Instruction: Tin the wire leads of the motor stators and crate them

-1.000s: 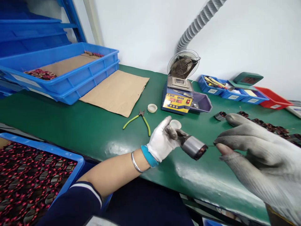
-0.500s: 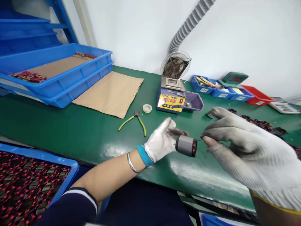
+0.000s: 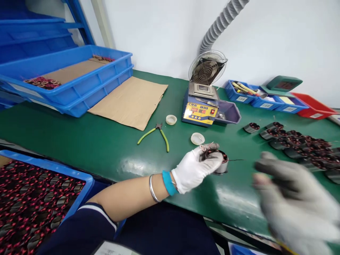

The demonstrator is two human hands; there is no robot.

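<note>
My left hand [image 3: 196, 164], in a white glove with bare-looking fingertips hard to make out, is closed around a motor stator [image 3: 224, 166]. The stator is a grey metal ring with copper windings, its wound face tipped upward. A thin dark lead wire [image 3: 236, 160] sticks out from it to the right, its end free. My right hand [image 3: 294, 198], in a greyish-white glove, is to the right of the wire and blurred by motion. Its thumb and forefinger look apart, with nothing visible between them. A small white dish [image 3: 197, 138] lies just beyond my left hand.
Green-handled cutters [image 3: 158, 126] and another white dish [image 3: 171, 119] lie on the green table. Behind stands a solder pot [image 3: 199, 112] beside a purple bin [image 3: 231, 112]. Several stators [image 3: 305, 145] stand at right. Blue trays [image 3: 106, 83] and cardboard [image 3: 130, 102] are left.
My right hand has let go of the lead wire and drawn away to the right and down. The stator has turned in my left hand, its wound face now upward.
</note>
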